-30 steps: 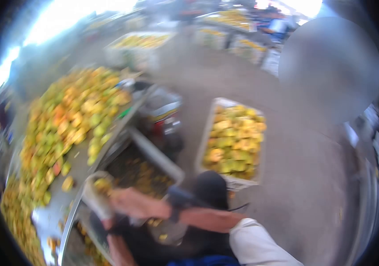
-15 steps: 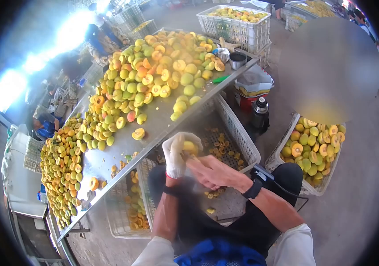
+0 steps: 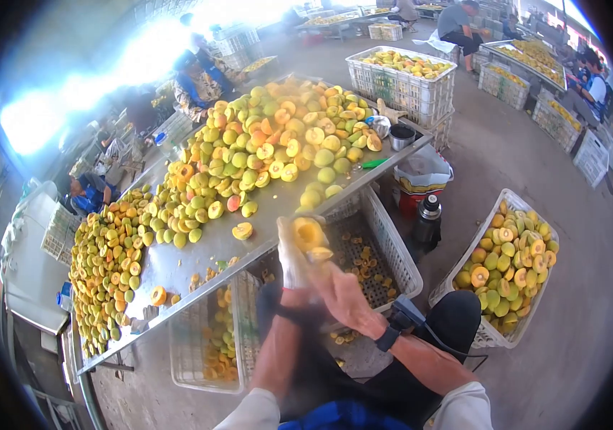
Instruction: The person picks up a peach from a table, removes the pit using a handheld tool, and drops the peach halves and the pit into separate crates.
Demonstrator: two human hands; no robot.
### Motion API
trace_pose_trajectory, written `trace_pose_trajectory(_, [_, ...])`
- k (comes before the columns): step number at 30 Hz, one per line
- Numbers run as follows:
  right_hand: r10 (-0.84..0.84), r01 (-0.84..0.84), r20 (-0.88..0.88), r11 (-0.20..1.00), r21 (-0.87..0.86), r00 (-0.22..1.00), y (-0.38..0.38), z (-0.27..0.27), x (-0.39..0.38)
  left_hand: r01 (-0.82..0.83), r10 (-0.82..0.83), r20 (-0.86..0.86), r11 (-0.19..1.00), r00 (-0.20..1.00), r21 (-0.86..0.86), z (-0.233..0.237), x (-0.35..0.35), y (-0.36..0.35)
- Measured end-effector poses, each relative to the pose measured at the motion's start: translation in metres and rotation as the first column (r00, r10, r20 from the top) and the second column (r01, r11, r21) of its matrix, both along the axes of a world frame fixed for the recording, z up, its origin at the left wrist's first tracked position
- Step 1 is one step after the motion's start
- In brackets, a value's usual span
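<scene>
The left hand (image 3: 293, 264), in a white glove, has its fingers curled round a cut fruit (image 3: 308, 233) and holds it up over a crate (image 3: 397, 247). The right hand (image 3: 346, 297) touches the cut fruit from below. It is too blurry to tell if its fingers pinch a tool or just press. Half a second ago the cut fruit sat lower, tucked between both hands. Now it is higher and its yellow inside shows, so I think this one is nearly done. Bits lie in the crate. The worktop (image 3: 192, 261) just beside it carries a big pile (image 3: 263, 150). A flask (image 3: 427, 222) stands to the right.
</scene>
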State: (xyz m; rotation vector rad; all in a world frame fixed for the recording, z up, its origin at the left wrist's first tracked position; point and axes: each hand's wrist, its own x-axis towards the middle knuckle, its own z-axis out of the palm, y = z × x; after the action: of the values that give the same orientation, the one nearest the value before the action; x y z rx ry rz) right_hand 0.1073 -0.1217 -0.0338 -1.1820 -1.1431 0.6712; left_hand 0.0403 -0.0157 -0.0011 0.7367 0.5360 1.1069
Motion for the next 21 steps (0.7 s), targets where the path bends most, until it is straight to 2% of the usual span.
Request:
trace_pose_trajectory(1, [-0.016, 0.016, -0.045, 1.0, -0.011, 0.999, -0.002, 0.0, -0.001, -0.115, 0.116, -0.047, 0.993, 0.992, 0.03, 0.013, -0.002, -0.005])
trace_pose_trajectory(2, [0.104, -0.147, -0.269, 0.978, -0.147, 0.957, -0.004, 0.003, 0.007, -0.224, 0.23, -0.088, 0.972, 0.969, 0.071, 0.026, -0.006, -0.007])
trace_pose_trajectory(3, [0.179, -0.329, -0.492, 0.914, -0.238, 0.852, -0.008, 0.009, 0.022, -0.287, 0.315, -0.169, 0.942, 0.934, 0.174, 0.037, -0.017, -0.006])
trace_pose_trajectory(4, [0.199, -0.512, -0.694, 0.813, -0.277, 0.692, -0.012, 0.017, 0.03, -0.307, 0.388, -0.257, 0.902, 0.885, 0.305, 0.044, -0.036, -0.006])
trace_pose_trajectory(6, [0.197, -0.459, -0.66, 0.852, -0.251, 0.725, -0.021, 0.032, 0.028, -0.273, 0.549, -0.439, 0.791, 0.711, 0.548, 0.052, -0.08, -0.006])
trace_pose_trajectory(8, [0.195, -0.43, -0.634, 0.87, -0.24, 0.748, -0.022, 0.032, 0.027, -0.134, 0.7, -0.582, 0.679, 0.414, 0.722, 0.051, -0.131, -0.004])
trace_pose_trajectory(11, [0.201, -0.428, -0.582, 0.859, -0.282, 0.788, -0.018, 0.027, 0.032, 0.098, 0.771, -0.636, 0.636, -0.03, 0.766, 0.041, -0.197, -0.003])
trace_pose_trajectory(12, [0.194, -0.418, -0.556, 0.854, -0.31, 0.808, -0.019, 0.023, 0.03, 0.145, 0.758, -0.642, 0.653, -0.117, 0.744, 0.036, -0.213, -0.001])
trace_pose_trajectory(13, [0.225, -0.36, -0.412, 0.889, -0.284, 0.883, -0.019, 0.015, 0.025, 0.183, 0.744, -0.642, 0.668, -0.187, 0.721, 0.032, -0.225, 0.003])
trace_pose_trajectory(15, [0.253, -0.266, -0.088, 0.941, -0.211, 0.964, -0.016, 0.0, 0.009, 0.182, 0.753, -0.624, 0.657, -0.207, 0.732, 0.016, -0.239, 0.013])
trace_pose_trajectory(16, [0.294, -0.293, -0.031, 0.93, -0.22, 0.955, -0.019, -0.001, 0.003, 0.164, 0.774, -0.602, 0.632, -0.196, 0.758, 0.01, -0.242, 0.018])
trace_pose_trajectory(17, [0.336, -0.322, 0.028, 0.919, -0.229, 0.941, -0.022, 0.0, -0.001, 0.17, 0.745, -0.655, 0.667, -0.127, 0.726, 0.005, -0.241, 0.026])
trace_pose_trajectory(18, [0.381, -0.352, 0.083, 0.904, -0.242, 0.921, -0.027, 0.002, -0.005, 0.177, 0.706, -0.706, 0.704, -0.061, 0.688, 0.003, -0.235, 0.036])
trace_pose_trajectory(21, [0.459, -0.418, 0.046, 0.841, -0.343, 0.887, -0.032, 0.009, -0.003, 0.251, 0.619, -0.776, 0.738, 0.119, 0.627, -0.003, -0.192, 0.07])
